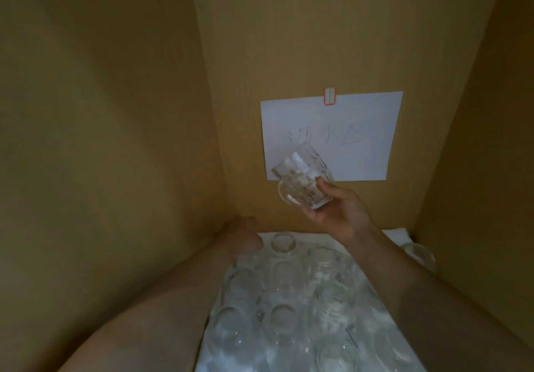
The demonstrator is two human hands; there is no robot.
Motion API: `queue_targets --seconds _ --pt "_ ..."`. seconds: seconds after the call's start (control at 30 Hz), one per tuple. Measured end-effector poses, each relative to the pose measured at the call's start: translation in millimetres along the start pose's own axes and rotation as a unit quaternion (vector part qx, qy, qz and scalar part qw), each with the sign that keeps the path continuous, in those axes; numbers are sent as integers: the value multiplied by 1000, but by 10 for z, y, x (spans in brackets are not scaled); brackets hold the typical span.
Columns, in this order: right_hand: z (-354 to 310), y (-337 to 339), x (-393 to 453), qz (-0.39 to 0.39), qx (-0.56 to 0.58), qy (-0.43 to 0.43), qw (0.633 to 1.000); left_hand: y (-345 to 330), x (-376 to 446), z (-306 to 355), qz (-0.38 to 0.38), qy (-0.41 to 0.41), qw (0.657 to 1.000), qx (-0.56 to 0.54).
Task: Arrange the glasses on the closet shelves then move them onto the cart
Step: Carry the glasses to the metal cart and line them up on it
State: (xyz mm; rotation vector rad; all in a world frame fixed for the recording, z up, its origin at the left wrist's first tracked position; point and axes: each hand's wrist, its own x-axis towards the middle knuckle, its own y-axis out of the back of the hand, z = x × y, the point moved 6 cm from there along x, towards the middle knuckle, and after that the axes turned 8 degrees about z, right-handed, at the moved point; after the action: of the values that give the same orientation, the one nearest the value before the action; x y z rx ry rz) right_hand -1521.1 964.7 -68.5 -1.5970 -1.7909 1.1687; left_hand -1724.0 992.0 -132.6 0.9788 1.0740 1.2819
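Observation:
I look into a wooden closet compartment. My right hand point(338, 212) grips a clear glass mug point(303, 178) with a handle, held tilted in the air in front of the back wall. Below it, several clear glasses point(286, 299) stand close together on a white cloth point(396, 233) that covers the shelf. My left hand point(242, 236) reaches along the left wall to the back left corner of the shelf, beside a glass point(283, 243) in the back row. Its fingers are blurred, and I cannot tell whether they hold anything.
A white paper sheet point(346, 129) with handwriting is taped to the back wall. Wooden side walls point(101, 140) close in the compartment left and right. One more glass point(419, 253) stands by the right wall at the back.

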Motion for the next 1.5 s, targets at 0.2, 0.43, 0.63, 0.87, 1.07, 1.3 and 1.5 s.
queue_targets --seconds 0.2,0.43,0.63,0.87,1.07,1.3,1.5 --pt "52 53 188 -32 -13 -20 999 -282 120 -23 -72 5 997 13" --pt "159 167 325 -10 -22 -38 999 -420 162 -24 -77 26 996 20" --pt "147 139 303 -18 -11 -41 999 -177 91 30 -30 31 999 -9" --pt "-58 -116 226 -23 0 -5 1000 778 -77 260 128 40 991 25" --pt "-247 -247 57 34 -29 54 998 1393 -254 218 279 161 917 -235" --pt "-486 -273 -86 35 39 91 994 1091 -420 383 107 113 650 -744" --pt "-501 -160 -343 24 -1 103 994 979 -537 682 6 107 486 -867"
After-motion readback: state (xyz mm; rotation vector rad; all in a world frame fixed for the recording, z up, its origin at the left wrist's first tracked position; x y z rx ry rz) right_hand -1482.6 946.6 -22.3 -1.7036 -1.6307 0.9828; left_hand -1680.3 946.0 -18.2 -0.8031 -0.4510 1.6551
